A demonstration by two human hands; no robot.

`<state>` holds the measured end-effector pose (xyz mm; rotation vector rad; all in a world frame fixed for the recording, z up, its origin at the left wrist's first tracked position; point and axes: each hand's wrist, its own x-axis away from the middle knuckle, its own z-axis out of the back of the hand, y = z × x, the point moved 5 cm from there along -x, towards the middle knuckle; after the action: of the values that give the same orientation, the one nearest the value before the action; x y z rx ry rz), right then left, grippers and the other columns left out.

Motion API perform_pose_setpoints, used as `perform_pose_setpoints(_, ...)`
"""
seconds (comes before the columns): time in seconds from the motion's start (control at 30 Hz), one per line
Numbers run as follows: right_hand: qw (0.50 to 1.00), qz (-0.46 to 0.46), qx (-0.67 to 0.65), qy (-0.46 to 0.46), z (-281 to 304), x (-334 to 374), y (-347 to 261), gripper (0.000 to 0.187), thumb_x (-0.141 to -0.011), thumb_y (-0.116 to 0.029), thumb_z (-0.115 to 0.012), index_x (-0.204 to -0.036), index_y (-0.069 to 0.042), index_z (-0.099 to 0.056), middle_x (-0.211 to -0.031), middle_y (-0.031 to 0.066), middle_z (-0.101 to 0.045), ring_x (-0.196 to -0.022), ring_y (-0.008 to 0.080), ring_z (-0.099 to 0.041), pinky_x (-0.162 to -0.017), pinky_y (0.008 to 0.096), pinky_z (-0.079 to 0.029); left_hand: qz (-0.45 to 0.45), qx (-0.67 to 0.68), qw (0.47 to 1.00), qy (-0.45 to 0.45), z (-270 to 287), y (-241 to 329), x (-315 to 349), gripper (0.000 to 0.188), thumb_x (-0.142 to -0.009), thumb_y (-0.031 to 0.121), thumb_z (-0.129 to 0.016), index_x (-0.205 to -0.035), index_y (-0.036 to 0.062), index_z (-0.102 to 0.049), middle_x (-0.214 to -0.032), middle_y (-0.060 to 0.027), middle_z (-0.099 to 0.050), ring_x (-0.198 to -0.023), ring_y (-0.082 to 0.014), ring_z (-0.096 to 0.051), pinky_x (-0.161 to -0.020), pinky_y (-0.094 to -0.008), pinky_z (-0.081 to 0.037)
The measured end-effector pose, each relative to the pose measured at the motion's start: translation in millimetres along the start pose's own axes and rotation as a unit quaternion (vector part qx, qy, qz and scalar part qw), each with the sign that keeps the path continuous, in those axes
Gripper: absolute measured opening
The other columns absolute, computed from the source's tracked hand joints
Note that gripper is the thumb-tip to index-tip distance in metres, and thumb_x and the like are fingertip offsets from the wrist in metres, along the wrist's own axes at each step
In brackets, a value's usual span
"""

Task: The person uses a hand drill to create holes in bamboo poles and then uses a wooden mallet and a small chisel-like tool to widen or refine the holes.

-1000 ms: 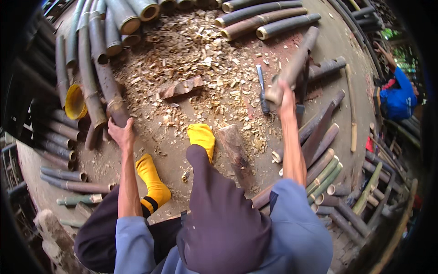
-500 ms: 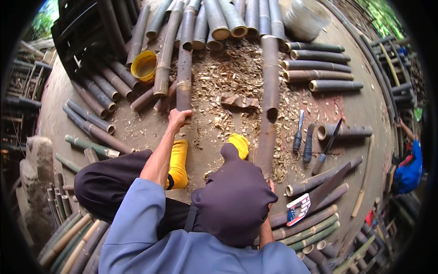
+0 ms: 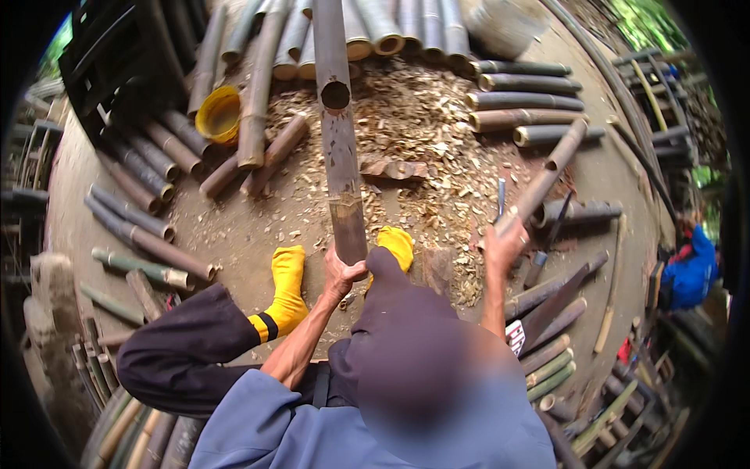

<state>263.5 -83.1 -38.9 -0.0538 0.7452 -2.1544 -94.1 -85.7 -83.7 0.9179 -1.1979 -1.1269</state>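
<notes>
My left hand (image 3: pixel 344 273) is closed round the near end of a long dark bamboo tube (image 3: pixel 342 160), which points away from me and has a round hole cut in its wall. With its fingers wrapped round it, my right hand (image 3: pixel 506 244) grips a second bamboo tube (image 3: pixel 539 187), also holed, slanting off to the right. Between the two tubes, wood chips (image 3: pixel 437 125) cover the ground around a rough wooden block (image 3: pixel 395 169). Near my right hand lie a chisel (image 3: pixel 501 194), partly hidden, and a long-bladed knife (image 3: pixel 553 238).
Rows of bamboo tubes (image 3: pixel 525 102) lie fanned round the chips. A yellow bucket (image 3: pixel 219 116) stands at the far left. To my right rests a saw (image 3: pixel 556 301) among more bamboo. A person in blue (image 3: pixel 691 270) is at the far right edge.
My right hand has come up from beside my leg and swung its tube outward to the right. My left hand and its tube have shifted right and nearer to me.
</notes>
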Motion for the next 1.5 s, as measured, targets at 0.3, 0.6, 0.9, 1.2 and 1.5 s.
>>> perform_pose_setpoints(0.3,0.902,0.087,-0.38,-0.188,-67.3,15.5,-207.6,0.092,-0.065,-0.028,-0.08,-0.137,0.0,-0.029,-0.106,0.017,-0.06,-0.094,0.0286,-0.06,-0.089,0.0366,-0.048,-0.097,0.015,0.987,-0.13,-60.3,33.5,-34.9,0.064,-0.067,0.043,-0.073,-0.111,0.0,-0.052,-0.103,-0.0171,-0.057,-0.095,-0.0284,-0.055,-0.082,-0.0375,-0.045)
perform_pose_setpoints(0.6,0.944,-0.022,-0.185,-0.274,-52.8,118.8,-82.3,0.084,-0.067,-0.017,-0.071,-0.137,0.005,-0.029,-0.12,0.0285,-0.053,-0.109,0.0398,-0.054,-0.094,0.0413,-0.044,-0.121,-0.364,0.896,0.226,103.2,-5.8,-137.0,0.055,-0.066,0.012,-0.069,-0.116,0.0003,-0.05,-0.113,-0.0187,-0.048,-0.11,-0.0336,-0.044,-0.097,-0.0437,-0.036)
perform_pose_setpoints(0.9,0.949,-0.023,-0.054,-0.309,-94.2,180.5,-47.4,0.084,-0.069,-0.018,-0.068,-0.137,0.006,-0.024,-0.125,0.0314,-0.041,-0.117,0.0456,-0.038,-0.101,0.0479,-0.03,0.012,-0.434,0.872,0.227,188.5,-60.7,-153.6,0.067,-0.065,0.02,-0.074,-0.122,0.0014,-0.044,-0.114,-0.0164,-0.045,-0.109,-0.0335,-0.044,-0.092,-0.0433,-0.042)
perform_pose_setpoints(1.2,0.941,-0.014,-0.029,-0.337,-87.7,178.0,-45.5,0.09,-0.071,-0.022,-0.072,-0.141,0.001,-0.019,-0.129,0.0286,-0.041,-0.12,0.0429,-0.04,-0.102,0.0458,-0.034,-0.022,-0.15,0.911,0.383,117.7,2.2,-103.7,0.057,-0.063,0.024,-0.081,-0.109,0.0024,-0.056,-0.101,-0.0144,-0.06,-0.096,-0.0292,-0.058,-0.084,-0.039,-0.048)
perform_pose_setpoints(1.5,0.836,-0.233,-0.249,-0.429,-43.3,164.0,-8.0,0.072,-0.078,-0.018,-0.068,-0.137,-0.001,-0.031,-0.12,0.0209,-0.051,-0.108,0.0332,-0.052,-0.089,0.0401,-0.045,-0.15,0.321,0.917,0.185,132.9,123.2,-99.7,0.046,-0.082,0.037,-0.059,-0.111,0.0019,-0.051,-0.094,-0.0121,-0.06,-0.074,-0.0195,-0.062,-0.066,-0.0336,-0.053)
